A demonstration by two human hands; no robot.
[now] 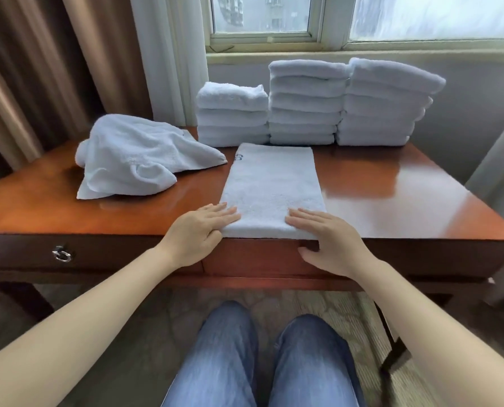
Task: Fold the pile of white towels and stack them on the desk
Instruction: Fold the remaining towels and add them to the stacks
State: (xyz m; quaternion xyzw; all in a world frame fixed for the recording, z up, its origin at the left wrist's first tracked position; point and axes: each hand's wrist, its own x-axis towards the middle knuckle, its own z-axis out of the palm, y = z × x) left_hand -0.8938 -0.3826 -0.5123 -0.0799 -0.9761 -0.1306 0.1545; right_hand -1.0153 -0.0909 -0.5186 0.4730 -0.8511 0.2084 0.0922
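Observation:
A white towel (271,186), folded into a long strip, lies flat on the wooden desk (391,183), running from the front edge toward the back. My left hand (199,230) rests with straight fingers on its near left corner. My right hand (327,239) lies flat on the near right corner, thumb hanging over the desk's front edge. A loose pile of unfolded white towels (133,160) sits at the left of the desk. Three stacks of folded towels stand at the back: a short one (233,116), a taller middle one (306,104) and a right one (385,104).
Behind the stacks are a wall and a window sill (362,55). Curtains (54,69) hang at the left. A drawer with a metal pull (62,254) is in the desk front. My knees in blue jeans (262,356) are below the desk edge.

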